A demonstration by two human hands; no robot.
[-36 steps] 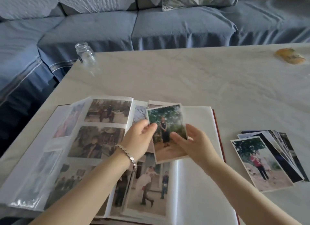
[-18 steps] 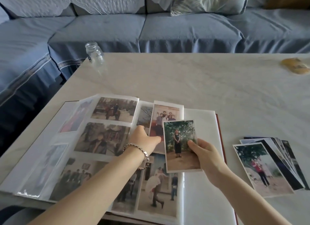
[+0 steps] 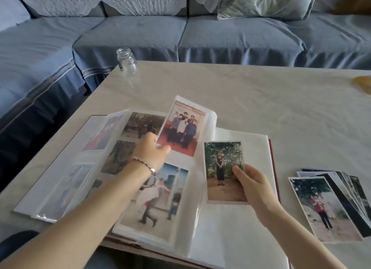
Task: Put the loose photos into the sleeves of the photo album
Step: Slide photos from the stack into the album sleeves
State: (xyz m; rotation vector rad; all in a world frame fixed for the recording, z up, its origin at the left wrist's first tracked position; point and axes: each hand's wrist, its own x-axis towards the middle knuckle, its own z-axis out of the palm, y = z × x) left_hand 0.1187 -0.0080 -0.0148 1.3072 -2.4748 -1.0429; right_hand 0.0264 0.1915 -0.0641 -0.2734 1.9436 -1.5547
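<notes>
The photo album (image 3: 259, 148) lies open at the table's near left, its left pages filled with photos. My left hand (image 3: 151, 154) pinches the edge of a sleeve page (image 3: 180, 128) and lifts it; that page carries a group photo on a red floor and stands half raised. My right hand (image 3: 251, 182) holds a loose photo (image 3: 222, 170) of a person in a dark dress among trees, just above the blank white right page. A fanned stack of loose photos (image 3: 325, 206) lies on the table to the right of the album.
An empty glass jar (image 3: 126, 63) stands at the table's far left corner. A yellow object (image 3: 363, 83) lies at the right edge. A blue sofa (image 3: 220, 34) with a pillow runs behind and to the left of the pale table (image 3: 261, 100).
My left hand let go of the loose photo and took the page edge, which has risen toward the left. My right hand carried the photo to the right, over the blank page.
</notes>
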